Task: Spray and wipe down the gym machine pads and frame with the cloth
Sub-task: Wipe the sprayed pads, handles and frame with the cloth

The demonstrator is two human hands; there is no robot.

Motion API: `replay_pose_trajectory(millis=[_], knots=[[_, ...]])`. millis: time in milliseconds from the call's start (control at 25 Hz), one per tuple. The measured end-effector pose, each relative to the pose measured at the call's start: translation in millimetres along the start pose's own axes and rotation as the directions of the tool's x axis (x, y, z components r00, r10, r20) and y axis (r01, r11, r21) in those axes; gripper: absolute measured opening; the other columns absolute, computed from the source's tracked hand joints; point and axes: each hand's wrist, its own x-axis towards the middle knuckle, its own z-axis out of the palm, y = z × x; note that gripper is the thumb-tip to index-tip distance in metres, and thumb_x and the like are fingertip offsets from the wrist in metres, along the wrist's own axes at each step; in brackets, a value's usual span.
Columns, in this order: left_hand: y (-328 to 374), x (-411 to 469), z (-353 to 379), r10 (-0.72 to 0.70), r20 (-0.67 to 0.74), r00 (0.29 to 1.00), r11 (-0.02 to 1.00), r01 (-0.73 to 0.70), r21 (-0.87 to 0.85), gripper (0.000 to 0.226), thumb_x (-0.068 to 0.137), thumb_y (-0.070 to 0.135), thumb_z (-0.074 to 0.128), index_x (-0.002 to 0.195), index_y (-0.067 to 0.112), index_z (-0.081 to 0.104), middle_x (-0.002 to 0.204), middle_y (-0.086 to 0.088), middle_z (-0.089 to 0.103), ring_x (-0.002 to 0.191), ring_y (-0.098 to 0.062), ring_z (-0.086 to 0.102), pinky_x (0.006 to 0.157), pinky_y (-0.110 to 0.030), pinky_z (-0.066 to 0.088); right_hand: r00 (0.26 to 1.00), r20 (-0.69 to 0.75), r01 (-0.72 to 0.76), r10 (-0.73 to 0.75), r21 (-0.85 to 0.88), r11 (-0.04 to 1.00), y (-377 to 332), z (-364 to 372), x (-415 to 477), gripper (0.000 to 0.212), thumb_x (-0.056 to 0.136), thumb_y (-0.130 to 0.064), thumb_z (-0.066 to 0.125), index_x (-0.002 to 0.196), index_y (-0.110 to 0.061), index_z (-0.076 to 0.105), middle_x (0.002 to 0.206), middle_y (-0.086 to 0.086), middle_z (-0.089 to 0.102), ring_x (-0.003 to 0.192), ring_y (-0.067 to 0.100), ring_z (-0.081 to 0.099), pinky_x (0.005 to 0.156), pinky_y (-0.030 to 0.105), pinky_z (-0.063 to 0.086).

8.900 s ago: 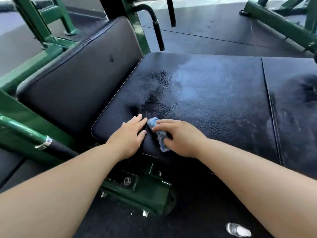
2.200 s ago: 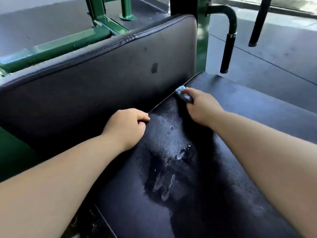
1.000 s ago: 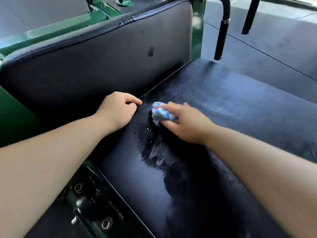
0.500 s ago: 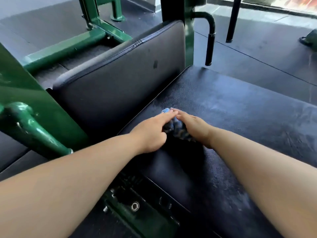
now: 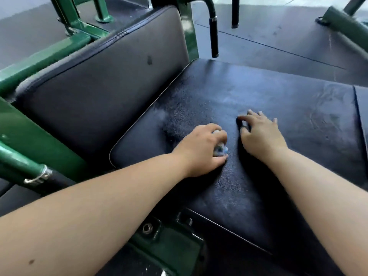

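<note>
While in hand [image 5: 200, 151], cloth [image 5: 220, 151] on pad [image 5: 278, 96]

My left hand [image 5: 201, 151] is covering most of the cloth [image 5: 220, 150], leaving only a blurred blue-white scrap showing. My right hand [image 5: 261, 136] is blurring at the fingertips [image 5: 258, 112]. The view's edges are cutting off both my forearms [image 5: 99, 206], the green frame [image 5: 29, 136] at left, and the neighbouring pad [image 5: 362, 108] at right.

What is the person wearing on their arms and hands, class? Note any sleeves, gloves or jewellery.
Nothing shows: the left hand and right hand are ungloved, without rings, and both forearms are bare, with no sleeves, watch or bands in view.
</note>
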Motion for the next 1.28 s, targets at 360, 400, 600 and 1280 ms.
replay_pose_trajectory(millis=[360,400,600,1280], knots=[[-19.2,-1.5,-2.5,-0.236,-0.063,0.97,0.971,0.232,-0.063,0.046,0.086,0.018,0.062,0.131,0.02,0.055,0.141,-0.002,0.046,0.131,-0.016,0.041,0.107,-0.018,0.023,0.999,0.05,0.013,-0.01,-0.062,0.998,-12.5,12.7,-0.3,0.05,0.099,-0.024,0.031,0.148,-0.035,0.03,0.161,0.001,0.013,0.148,0.027,0.006,0.118,0.047,0.003],[-9.2,-7.9,-0.5,-0.079,-0.014,0.997,0.994,0.078,-0.08,0.045,0.086,0.018,0.063,0.131,0.02,0.055,0.143,0.0,0.046,0.133,-0.012,0.039,0.107,-0.014,0.02,0.998,0.058,0.009,-0.007,-0.035,0.999,-11.6,10.9,1.1,0.051,0.099,-0.021,0.032,0.147,-0.036,0.031,0.161,0.001,0.013,0.148,0.026,0.006,0.118,0.047,0.003],[-89.8,11.9,-34.1,-0.343,-0.126,0.931,0.93,0.355,0.097,0.036,0.092,0.014,0.054,0.127,0.014,0.056,0.142,-0.003,0.045,0.129,-0.023,0.044,0.106,-0.025,0.029,0.997,0.06,0.045,-0.043,-0.041,0.998,-20.8,14.3,0.7,0.053,0.097,-0.019,0.033,0.146,-0.038,0.032,0.161,0.0,0.012,0.148,0.026,0.004,0.118,0.05,0.0],[-107.9,23.3,-44.0,-0.322,-0.037,0.946,0.942,0.325,0.087,0.039,0.089,-0.003,0.045,0.122,0.011,0.06,0.139,-0.003,0.046,0.123,-0.019,0.048,0.103,-0.024,0.035,0.996,0.05,0.08,-0.078,-0.048,0.996,-47.1,31.1,14.5,0.048,0.098,-0.035,0.029,0.146,-0.042,0.027,0.162,0.002,0.007,0.148,0.028,-0.001,0.117,0.052,-0.004]])
